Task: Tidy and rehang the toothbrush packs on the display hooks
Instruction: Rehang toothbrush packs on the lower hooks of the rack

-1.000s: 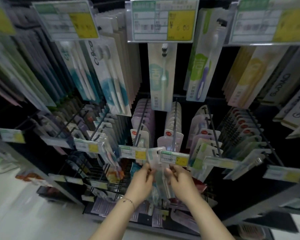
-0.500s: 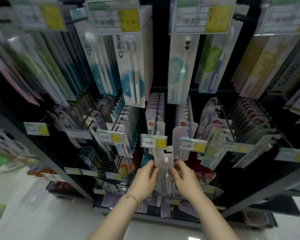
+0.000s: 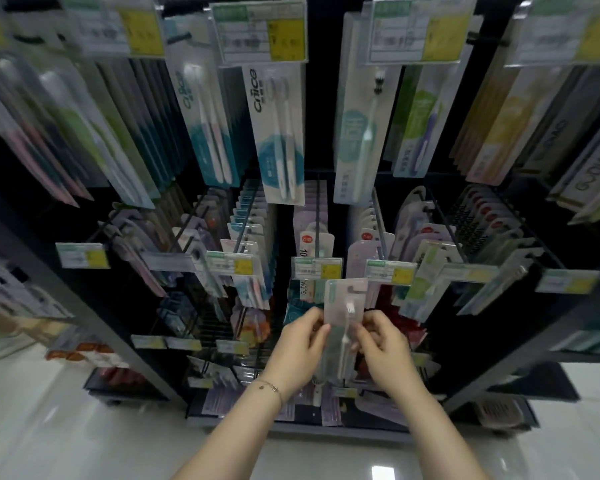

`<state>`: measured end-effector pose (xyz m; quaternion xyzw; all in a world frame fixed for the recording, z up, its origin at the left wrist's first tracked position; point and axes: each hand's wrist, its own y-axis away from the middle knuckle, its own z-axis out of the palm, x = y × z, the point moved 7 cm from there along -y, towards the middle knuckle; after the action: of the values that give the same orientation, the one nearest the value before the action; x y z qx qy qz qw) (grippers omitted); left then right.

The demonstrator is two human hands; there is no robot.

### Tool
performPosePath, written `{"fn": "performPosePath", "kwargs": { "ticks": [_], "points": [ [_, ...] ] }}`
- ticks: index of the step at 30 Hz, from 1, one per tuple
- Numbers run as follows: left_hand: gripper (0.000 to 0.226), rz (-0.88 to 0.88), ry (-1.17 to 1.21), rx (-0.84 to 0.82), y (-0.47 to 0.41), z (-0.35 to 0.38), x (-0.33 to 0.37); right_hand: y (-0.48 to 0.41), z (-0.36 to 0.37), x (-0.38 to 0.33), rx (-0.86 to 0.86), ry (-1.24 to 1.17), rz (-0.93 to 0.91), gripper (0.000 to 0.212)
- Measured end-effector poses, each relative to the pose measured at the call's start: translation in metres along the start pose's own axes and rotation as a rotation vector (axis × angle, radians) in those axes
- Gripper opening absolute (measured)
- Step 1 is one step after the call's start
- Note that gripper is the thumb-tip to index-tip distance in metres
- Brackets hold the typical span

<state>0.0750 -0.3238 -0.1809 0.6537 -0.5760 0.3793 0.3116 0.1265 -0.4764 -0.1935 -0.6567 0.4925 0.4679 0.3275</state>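
Note:
A pale, clear-fronted toothbrush pack (image 3: pixel 344 299) stands upright between both hands, its hang slot at the top. My left hand (image 3: pixel 300 344) pinches its left edge and my right hand (image 3: pixel 381 341) pinches its right edge. The pack's top sits just below the price tag (image 3: pixel 317 268) of the middle hook (image 3: pixel 316 216), which carries several lilac packs. A neighbouring hook (image 3: pixel 378 220) to the right holds similar pale packs behind its own tag (image 3: pixel 390 271). The pack's lower part is hidden behind my fingers.
The black display rack (image 3: pixel 499 368) is crowded with hooks of toothbrush packs on every row. Tall Crice packs (image 3: pixel 279 133) hang above. Lower hooks with red packs (image 3: pixel 395 306) lie behind my hands. A glossy white floor (image 3: pixel 84 427) lies below.
The view has shifted so the rack moved right in frame. Both hands, still holding the pack, came back from the hook tags, and the pack now sits lower, below the tags.

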Motion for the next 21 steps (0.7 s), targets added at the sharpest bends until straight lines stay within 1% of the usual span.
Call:
{"fn": "performPosePath", "kwargs": {
  "ticks": [2, 7, 12, 14, 18, 21],
  "points": [
    [0.008, 0.031, 0.008, 0.008, 0.001, -0.001, 0.009, 0.002, -0.006, -0.007, 0.029, -0.029, -0.026, 0.013],
    [0.012, 0.143, 0.04, 0.087, -0.005, -0.014, 0.043, 0.003, -0.021, -0.023, 0.08, -0.072, -0.096, 0.008],
    [0.017, 0.213, 0.111, 0.148, -0.018, -0.031, 0.078, -0.001, -0.029, -0.039, 0.094, -0.055, -0.141, 0.014],
    [0.018, 0.217, 0.14, 0.182, -0.024, -0.039, 0.091, -0.005, -0.032, -0.048, 0.11, -0.076, -0.163, 0.015],
    [0.008, 0.189, 0.223, 0.272, -0.039, -0.05, 0.107, -0.013, -0.04, -0.069, 0.156, -0.093, -0.209, 0.017],
    [0.009, 0.155, 0.299, 0.289, -0.046, -0.052, 0.114, -0.021, -0.048, -0.087, 0.189, -0.08, -0.263, 0.016]
  ]
}}
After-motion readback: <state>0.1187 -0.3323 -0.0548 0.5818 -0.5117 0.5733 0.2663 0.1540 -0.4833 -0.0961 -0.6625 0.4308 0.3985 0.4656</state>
